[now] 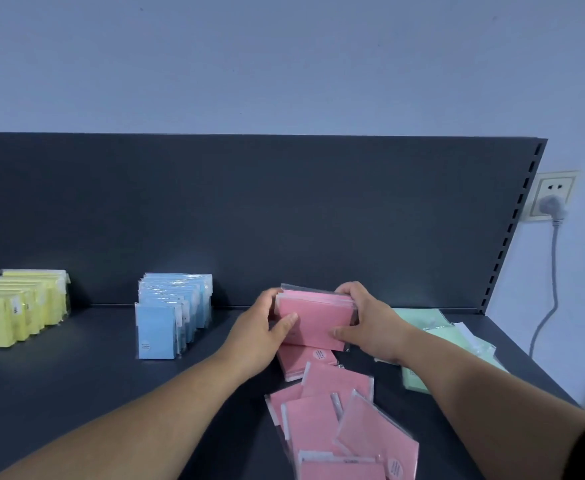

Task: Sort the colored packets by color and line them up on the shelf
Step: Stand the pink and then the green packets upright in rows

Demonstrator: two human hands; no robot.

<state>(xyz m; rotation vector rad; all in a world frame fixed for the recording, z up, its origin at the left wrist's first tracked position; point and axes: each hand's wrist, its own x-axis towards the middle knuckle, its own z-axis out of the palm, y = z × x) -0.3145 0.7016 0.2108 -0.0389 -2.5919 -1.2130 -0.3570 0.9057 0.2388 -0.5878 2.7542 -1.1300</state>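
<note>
You hold a small stack of pink packets (315, 320) upright on the dark shelf (76, 393), near its back panel (249, 220). Your left hand (260, 327) is clamped on the stack's left edge and your right hand (367, 323) on its right edge, with both thumbs across the front face. Just in front lie loose pink packets (339, 420), flat and overlapping (about six; the overlap hides an exact count), one of them partly under the stack. To your right a heap of green packets (450, 341) sits partly behind your right forearm. To your left stand two tidy rows, the blue packets (170, 313) and then the yellow packets (21, 306) further out, all upright. Every packet is a flat rectangle in a glossy clear sleeve, and the shelf is matte and smooth. On the wall at right, one socket (554, 188) holds one grey plug (551, 204) with its cable hanging down.
</note>
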